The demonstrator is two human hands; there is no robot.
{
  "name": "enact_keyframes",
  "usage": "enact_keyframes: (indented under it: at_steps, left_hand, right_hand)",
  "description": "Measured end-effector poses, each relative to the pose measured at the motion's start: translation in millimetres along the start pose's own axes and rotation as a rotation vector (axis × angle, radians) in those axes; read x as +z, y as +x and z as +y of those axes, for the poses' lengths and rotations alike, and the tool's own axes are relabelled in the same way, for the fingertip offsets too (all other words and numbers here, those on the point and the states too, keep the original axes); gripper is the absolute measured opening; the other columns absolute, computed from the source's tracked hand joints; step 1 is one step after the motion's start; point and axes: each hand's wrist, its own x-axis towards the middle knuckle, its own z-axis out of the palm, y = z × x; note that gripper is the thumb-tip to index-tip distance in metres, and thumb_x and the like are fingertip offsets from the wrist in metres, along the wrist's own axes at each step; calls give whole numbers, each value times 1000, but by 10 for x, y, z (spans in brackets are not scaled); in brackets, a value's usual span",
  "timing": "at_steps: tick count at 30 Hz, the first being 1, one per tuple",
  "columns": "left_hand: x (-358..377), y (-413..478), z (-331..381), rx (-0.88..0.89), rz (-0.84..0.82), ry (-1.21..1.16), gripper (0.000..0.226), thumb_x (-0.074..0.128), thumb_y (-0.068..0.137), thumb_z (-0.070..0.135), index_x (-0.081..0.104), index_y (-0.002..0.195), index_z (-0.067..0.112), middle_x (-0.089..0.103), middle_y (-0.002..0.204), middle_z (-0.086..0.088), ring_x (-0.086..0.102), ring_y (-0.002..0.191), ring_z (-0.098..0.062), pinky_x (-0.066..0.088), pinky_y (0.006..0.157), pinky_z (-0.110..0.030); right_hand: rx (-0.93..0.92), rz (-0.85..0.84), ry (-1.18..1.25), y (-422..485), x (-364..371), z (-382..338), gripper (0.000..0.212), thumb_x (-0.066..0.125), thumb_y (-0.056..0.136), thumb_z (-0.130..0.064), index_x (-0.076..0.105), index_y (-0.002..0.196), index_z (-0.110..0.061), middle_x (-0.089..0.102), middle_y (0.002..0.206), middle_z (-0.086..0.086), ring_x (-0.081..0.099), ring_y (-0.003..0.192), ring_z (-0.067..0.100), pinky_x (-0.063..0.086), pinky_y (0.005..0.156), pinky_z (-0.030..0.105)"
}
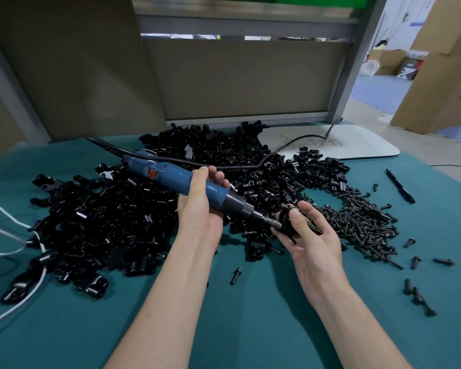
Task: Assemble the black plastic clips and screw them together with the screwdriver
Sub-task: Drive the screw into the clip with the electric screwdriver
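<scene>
While the teal table (250,328) carries a broad heap of black plastic clips (112,214) and, to its right, a smaller pile of screws (362,225), a person's 2 hands meet above the heap's near edge. The left hand (200,206) grips the blue corded screwdriver (171,177) by its barrel; the right hand (312,235) pinches 1 clip (286,222), thumb on top, against the bit's tip.

Black pen (400,186) right on teal mat (250,320); white cord (11,216) left.

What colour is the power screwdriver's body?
The screwdriver is blue, with an orange switch on its side; it shows best in the head view.
</scene>
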Motion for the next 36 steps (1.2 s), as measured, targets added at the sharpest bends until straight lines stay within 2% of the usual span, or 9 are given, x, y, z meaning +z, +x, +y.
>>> enact_keyframes:
  at_steps: [7,12,14,18,21,26,30,33,36]
  left_hand:
    - [26,-34,6,-3,12,-2,7,67,93,7,61,89,10,69,71,1,66,62,-9,58,66,-28]
    - [48,-30,-23,-14,77,-18,9,67,91,4,61,86,9,67,69,0,63,60,-8,58,66,-27]
    - [42,-26,-45,-35,141,-22,11,67,91,5,61,83,10,66,67,1,61,57,-8,57,64,-27]
    - [13,-18,-25,-66,276,-12,15,69,90,6,59,79,9,64,60,2,60,50,-8,56,60,-28]
    - [12,5,67,-66,338,-21,14,69,91,7,57,82,8,62,57,2,59,49,-8,56,60,-28]
    - [40,2,155,-41,384,-14,16,69,92,8,55,82,7,61,68,0,58,53,-9,55,64,-28]
    - [56,-23,138,-28,392,-20,16,68,92,9,56,83,8,61,70,0,59,54,-9,56,66,-29]
    - [66,-33,150,13,396,-30,15,69,92,9,55,84,8,62,64,1,59,48,-8,57,60,-28]
    - [69,-10,217,53,397,-74,15,69,92,10,54,94,10,62,60,2,59,46,-8,57,55,-26]
  right_hand:
    - [-6,4,-34,21,-34,19,20,70,90,-7,70,108,-13,68,126,25,76,101,26,64,77,33]
    - [-115,-34,-144,36,-38,4,17,76,77,-20,81,92,-26,69,120,9,73,110,22,61,88,31]
    - [-167,-49,-230,33,-55,3,20,77,74,-28,80,92,-33,70,122,3,70,117,23,60,93,31]
    - [-292,-95,-434,18,-70,17,26,78,76,-42,76,102,-39,72,118,-7,64,122,21,50,109,47]
    - [-354,-157,-519,-11,-20,32,28,77,80,-47,74,106,-38,72,116,-13,62,123,21,45,112,55]
    - [-347,-206,-487,-52,19,47,35,78,79,-53,73,108,-35,72,123,-11,60,129,22,40,115,56]
    - [-365,-184,-470,-64,39,74,27,77,78,-51,73,102,-39,71,120,-18,61,126,15,43,113,54]
    - [-413,-66,-386,-33,3,46,13,76,81,-38,74,94,-40,74,116,-15,66,118,10,50,108,49]
    - [-355,-21,-249,15,-83,-32,12,76,78,-34,74,88,-40,72,115,-9,65,123,22,57,99,39]
